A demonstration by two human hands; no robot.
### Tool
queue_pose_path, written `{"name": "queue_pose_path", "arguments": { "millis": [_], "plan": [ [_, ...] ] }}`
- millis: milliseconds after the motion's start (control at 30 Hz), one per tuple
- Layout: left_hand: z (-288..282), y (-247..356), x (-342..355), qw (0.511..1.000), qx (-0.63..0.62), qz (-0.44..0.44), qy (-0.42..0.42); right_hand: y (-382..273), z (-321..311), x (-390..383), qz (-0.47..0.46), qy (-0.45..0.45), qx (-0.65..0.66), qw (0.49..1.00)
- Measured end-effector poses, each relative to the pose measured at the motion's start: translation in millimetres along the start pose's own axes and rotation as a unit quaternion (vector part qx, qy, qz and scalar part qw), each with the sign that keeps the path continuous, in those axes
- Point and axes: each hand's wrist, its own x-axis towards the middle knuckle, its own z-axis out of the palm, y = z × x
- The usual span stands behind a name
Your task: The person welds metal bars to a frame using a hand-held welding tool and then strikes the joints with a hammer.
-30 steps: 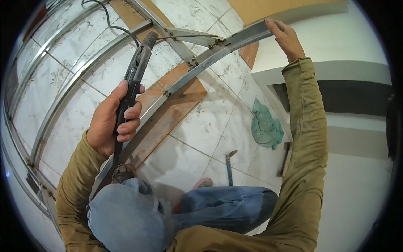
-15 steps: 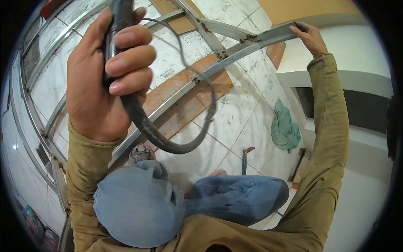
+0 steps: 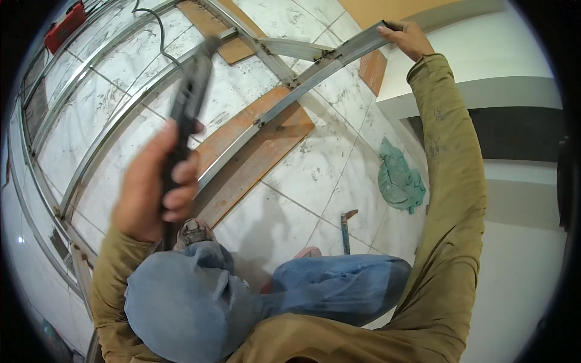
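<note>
Low on the left, my left hand point(image 3: 145, 190) is wrapped round a black clamp-like tool point(image 3: 187, 94), probably an electrode holder, pointing up; motion blurs both, and I cannot tell whether a rod is in its jaw. A black cable point(image 3: 162, 42) runs beyond it. At the upper right, my right hand point(image 3: 411, 41) pinches the end of a grey metal channel point(image 3: 354, 47). This channel joins a curved metal frame point(image 3: 106, 133) lying over white tiles, with dark marks at its joints. An orange-brown board point(image 3: 254, 169) lies beneath the channel.
My bent, jeans-covered legs point(image 3: 333, 284) fill the bottom. A hammer-like tool point(image 3: 345, 236) and a crumpled green cloth or bag point(image 3: 399, 178) lie on the floor. A red box-shaped object point(image 3: 63, 30) sits at upper left; a white curved ledge point(image 3: 484, 91) borders the right.
My left hand with the black tool rose close to the camera half a second ago and has since dropped back, the tool now upright-slanted again. My right hand stays on the channel's end.
</note>
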Motion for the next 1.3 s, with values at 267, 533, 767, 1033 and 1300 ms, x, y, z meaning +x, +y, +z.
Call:
{"name": "queue_pose_path", "arguments": {
  "millis": [267, 533, 767, 1033, 1300],
  "plan": [
    [-1.6, -53.5, 59.4, 0.991, -0.113, -0.004, -0.067, 3.7, -8.9, -2.4, 0.002, 0.006, -0.003, 1.0],
    [-19.5, -70.6, 92.7, 0.988, -0.042, -0.056, -0.137, -21.5, -6.9, -13.2, 0.059, 0.014, 0.021, 0.998],
    [-21.5, -71.7, 102.2, 0.986, -0.056, -0.03, -0.153, -21.1, -7.7, -12.2, 0.068, 0.0, 0.049, 0.996],
    [-19.9, -77.7, 103.5, 0.988, -0.044, -0.062, -0.131, -6.8, -11.5, -11.8, 0.044, 0.008, -0.012, 0.999],
    [-5.9, -75.1, 99.1, 0.998, -0.054, -0.026, -0.025, -18.9, -8.9, -5.8, 0.062, 0.0, 0.06, 0.996]
  ]
}}
